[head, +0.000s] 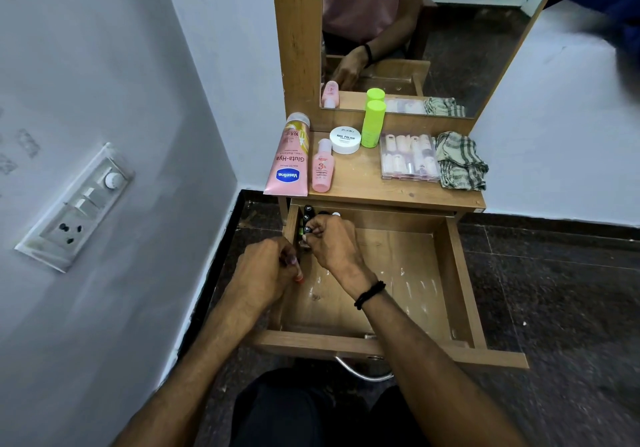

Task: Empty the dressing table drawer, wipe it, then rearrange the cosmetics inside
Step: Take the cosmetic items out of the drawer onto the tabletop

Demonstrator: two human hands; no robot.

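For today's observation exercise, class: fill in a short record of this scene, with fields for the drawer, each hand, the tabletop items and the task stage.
Drawer: drawer pulled open, floor mostly bare, white smears on it
Drawer contents: small dark-capped bottles lined along the left wall
Right hand: right hand placing a small bottle in that row
Left hand: left hand closed around small items
Tabletop: Vaseline tube, pink bottle, nail polish remover tub, green bottle, clear nail box, checked cloth
Stage: rearranging, just begun

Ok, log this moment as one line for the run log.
phase: rearranging | both hands: at drawer back-left corner | right hand: placing small bottle | left hand: holding small item | tabletop: more cosmetics, cloth
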